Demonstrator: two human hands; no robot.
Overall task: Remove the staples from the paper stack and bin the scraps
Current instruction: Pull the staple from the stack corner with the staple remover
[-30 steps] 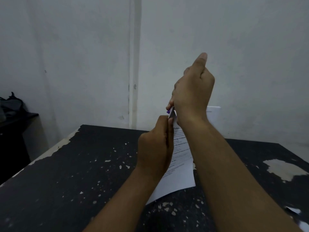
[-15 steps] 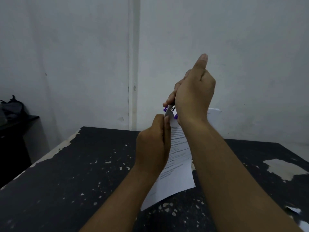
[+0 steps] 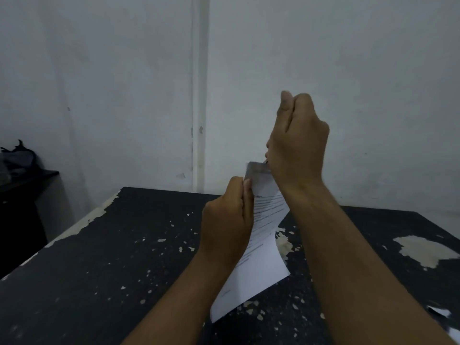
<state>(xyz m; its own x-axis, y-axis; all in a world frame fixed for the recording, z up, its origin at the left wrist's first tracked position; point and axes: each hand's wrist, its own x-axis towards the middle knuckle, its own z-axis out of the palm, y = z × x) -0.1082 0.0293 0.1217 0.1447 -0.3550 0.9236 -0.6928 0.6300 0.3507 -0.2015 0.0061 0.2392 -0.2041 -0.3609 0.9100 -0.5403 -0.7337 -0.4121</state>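
I hold a white printed paper stack (image 3: 258,265) upright above the black table (image 3: 104,257). My left hand (image 3: 226,227) pinches the stack's left edge near the top. My right hand (image 3: 297,143) is fisted above the stack's top corner, closed around a small tool that is almost wholly hidden; only a sliver of it shows at the paper's top edge. The top corner of the paper is bent and shaded. No staple is visible.
The table's black coat is chipped, with pale patches at the left edge and at the right (image 3: 423,250). A white paper scrap (image 3: 440,313) lies near the right front. A dark shelf with a bag (image 3: 20,160) stands at the far left. A white wall is behind.
My right hand's raised finger has curled into a fist and the hand has shifted right. The purple tool tip seen earlier is now hidden. The paper's top corner has bent over.
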